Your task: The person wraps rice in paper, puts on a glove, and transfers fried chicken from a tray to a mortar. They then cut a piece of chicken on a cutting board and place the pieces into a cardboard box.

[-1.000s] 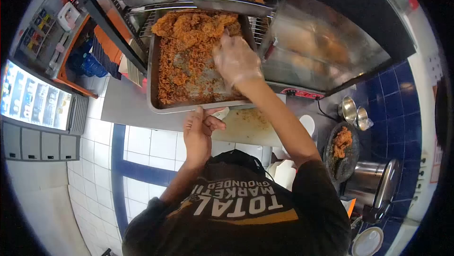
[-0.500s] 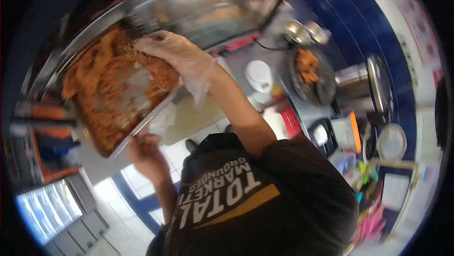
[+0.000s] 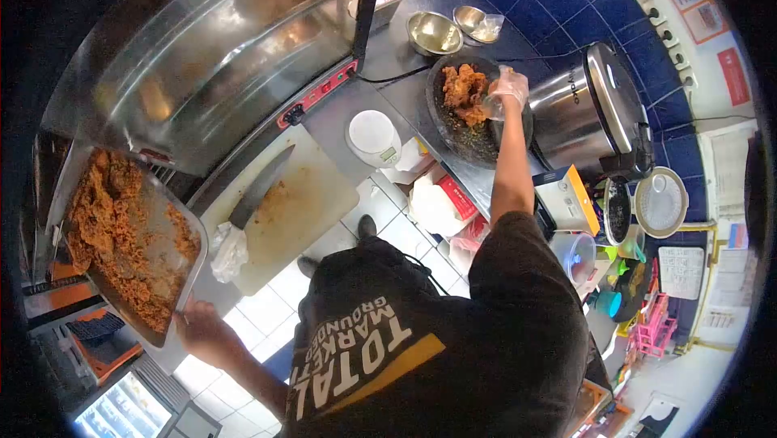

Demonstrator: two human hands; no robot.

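My left hand, bare, is closed on the near edge of a metal tray at the left. Brown fried crumbs and pieces cover much of the tray. My right hand, in a clear glove, is over the right part of a dark stone mortar, its fingers drawn together. What it holds, if anything, is not clear. Fried pieces lie in the mortar beside its fingertips, with loose crumbs below them.
A knife and a crumpled plastic bag lie on a cutting board. Around the mortar stand a white scale, metal bowls and a steel rice cooker. A glass display case stands beyond the board.
My gloved right hand has moved from the tray across to the mortar. The tray appears lower and farther left, with my left hand still at its edge. The view has shifted and sharpened.
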